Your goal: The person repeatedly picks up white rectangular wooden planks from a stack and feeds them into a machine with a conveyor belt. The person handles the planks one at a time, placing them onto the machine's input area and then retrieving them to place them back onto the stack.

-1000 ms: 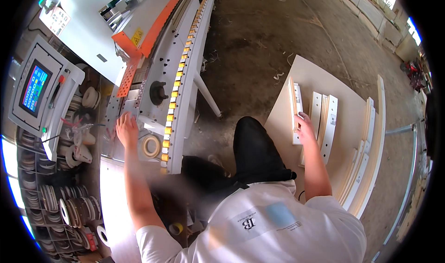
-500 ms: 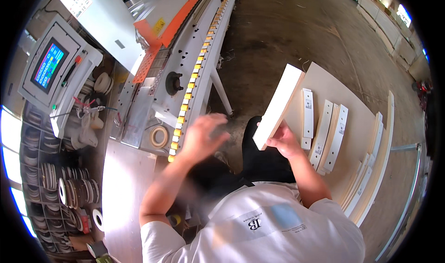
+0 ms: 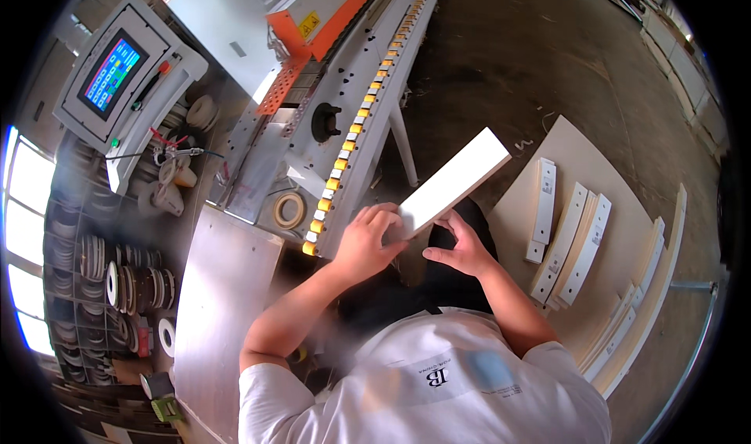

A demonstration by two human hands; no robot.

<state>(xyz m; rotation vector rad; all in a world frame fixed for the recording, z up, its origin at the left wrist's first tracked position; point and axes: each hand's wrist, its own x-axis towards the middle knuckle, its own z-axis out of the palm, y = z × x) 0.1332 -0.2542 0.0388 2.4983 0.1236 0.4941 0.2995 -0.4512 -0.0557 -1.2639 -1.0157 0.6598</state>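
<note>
In front of me a white rectangular board strip [image 3: 454, 179] points up to the right, its near end toward my body. My left hand [image 3: 371, 239] is closed on that near end, thumb below and fingers above. Beside the board's lower edge is my right hand [image 3: 463, 244], its fingertips at the edge and its thumb stretched away from it. My right hand looks open, though the board's underside is hidden. Both hands are above my dark trousers, left of a panel [image 3: 512, 197] bearing white strips with holes [image 3: 542, 201].
A machine with an orange guard [image 3: 296, 76] and a row of yellow rollers [image 3: 341, 165] runs along the left. Near it are a control screen [image 3: 112, 74], a tape roll [image 3: 289, 210] and a metal table [image 3: 227, 264]. Racked edging rolls [image 3: 141, 287] stand far left.
My left hand has come over from the rollers and taken the board's near end. The board has swung flatter and to the right, and my right hand's grip has loosened.
</note>
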